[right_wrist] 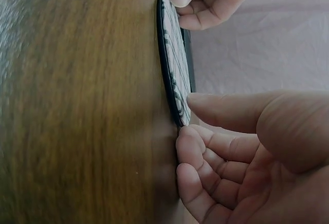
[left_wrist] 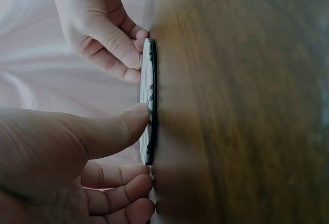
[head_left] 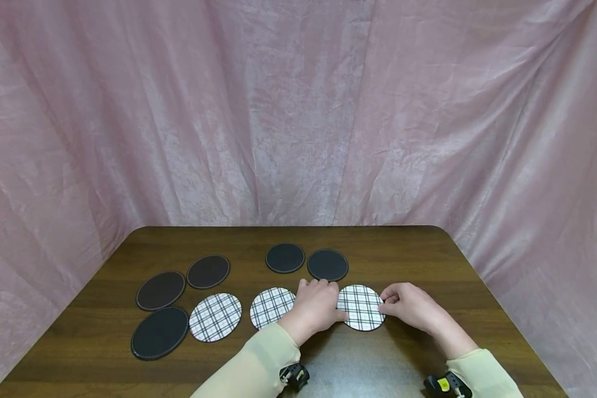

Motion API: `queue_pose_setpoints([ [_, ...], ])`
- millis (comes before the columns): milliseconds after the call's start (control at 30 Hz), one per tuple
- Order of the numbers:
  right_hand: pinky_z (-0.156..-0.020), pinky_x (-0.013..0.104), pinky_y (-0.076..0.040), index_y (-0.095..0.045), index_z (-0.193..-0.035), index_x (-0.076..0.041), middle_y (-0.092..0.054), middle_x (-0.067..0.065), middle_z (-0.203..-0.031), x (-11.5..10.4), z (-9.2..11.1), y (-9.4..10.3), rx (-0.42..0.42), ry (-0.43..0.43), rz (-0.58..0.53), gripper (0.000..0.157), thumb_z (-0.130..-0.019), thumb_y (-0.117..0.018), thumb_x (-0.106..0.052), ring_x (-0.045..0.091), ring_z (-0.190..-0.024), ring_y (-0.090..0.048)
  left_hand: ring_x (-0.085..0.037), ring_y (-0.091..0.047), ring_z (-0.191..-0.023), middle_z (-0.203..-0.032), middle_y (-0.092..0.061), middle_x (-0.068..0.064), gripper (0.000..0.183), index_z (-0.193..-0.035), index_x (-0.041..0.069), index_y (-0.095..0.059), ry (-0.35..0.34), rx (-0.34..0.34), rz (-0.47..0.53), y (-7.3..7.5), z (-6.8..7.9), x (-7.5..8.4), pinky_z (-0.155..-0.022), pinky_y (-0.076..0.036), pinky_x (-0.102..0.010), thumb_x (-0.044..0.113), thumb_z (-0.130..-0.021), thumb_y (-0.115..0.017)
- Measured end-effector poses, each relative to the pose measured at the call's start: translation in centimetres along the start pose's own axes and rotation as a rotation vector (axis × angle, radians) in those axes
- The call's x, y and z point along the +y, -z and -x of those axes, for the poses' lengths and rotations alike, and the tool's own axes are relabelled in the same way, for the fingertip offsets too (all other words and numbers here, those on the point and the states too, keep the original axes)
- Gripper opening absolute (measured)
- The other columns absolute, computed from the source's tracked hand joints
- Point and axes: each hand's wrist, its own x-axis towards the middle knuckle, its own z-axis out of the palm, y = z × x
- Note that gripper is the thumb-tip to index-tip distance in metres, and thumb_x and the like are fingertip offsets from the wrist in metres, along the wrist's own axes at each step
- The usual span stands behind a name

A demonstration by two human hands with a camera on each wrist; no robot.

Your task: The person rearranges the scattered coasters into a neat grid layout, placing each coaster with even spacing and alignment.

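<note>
Fingers (right_wrist: 221,108) of both hands (head_left: 314,307) (head_left: 412,305) pinching plaid disc (head_left: 361,308), two black discs (head_left: 284,258) (head_left: 327,265) beyond, second plaid disc (head_left: 270,305) (partly behind left wrist (head_left: 291,327))

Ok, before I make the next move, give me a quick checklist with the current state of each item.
1. Left grip at the rightmost plaid coaster: ok, thumb over its rim.
2. Right grip at the opposite side: ok, thumb at the rim.
3. Plaid face up on that coaster: ok.
4. That coaster fully lifted off the wooden table: cannot tell.
5. Middle plaid coaster fully in the head view: not ok, partly hidden by the left arm.
6. Leftmost plaid coaster away from both grips: ok.
</note>
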Motion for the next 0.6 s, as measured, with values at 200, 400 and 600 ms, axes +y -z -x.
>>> queue_pose_setpoints([
  [200,-0.08,0.039,-0.051,-0.078,-0.104,-0.003,-0.07,-0.002,-0.09,-0.05,0.14,-0.04,-0.002,0.017,-0.013,0.021,-0.094,-0.087,-0.019,0.014,-0.085,-0.061,-0.027,-0.069,-0.105,-0.109,-0.074,-0.006,0.049,-0.108,0.012,-0.074,-0.003,0.007,0.008,-0.11,0.1,-0.09,-0.096,-0.046,-0.05,0.057,-0.092,-0.087],
  [400,-0.08,0.039,-0.052,-0.078,-0.103,-0.003,-0.07,-0.002,-0.09,-0.03,0.09,-0.09,0.007,0.019,0.001,0.02,-0.093,-0.087,-0.018,0.014,-0.084,-0.062,-0.027,-0.068,-0.106,-0.11,-0.073,-0.006,0.049,-0.108,0.013,-0.073,-0.003,-0.002,0.008,-0.17,0.04,-0.13,-0.095,-0.046,-0.049,0.058,-0.093,-0.086],
  [600,-0.08,0.04,-0.053,-0.077,-0.105,-0.003,-0.071,-0.002,-0.09,-0.17,-0.02,-0.25,0.013,0.004,0.042,0.022,-0.094,-0.087,-0.019,0.014,-0.084,-0.063,-0.026,-0.068,-0.104,-0.109,-0.073,-0.005,0.048,-0.106,0.014,-0.073,-0.001,-0.014,0.01,0.14,0.03,-0.23,-0.095,-0.046,-0.049,0.058,-0.093,-0.086],
])
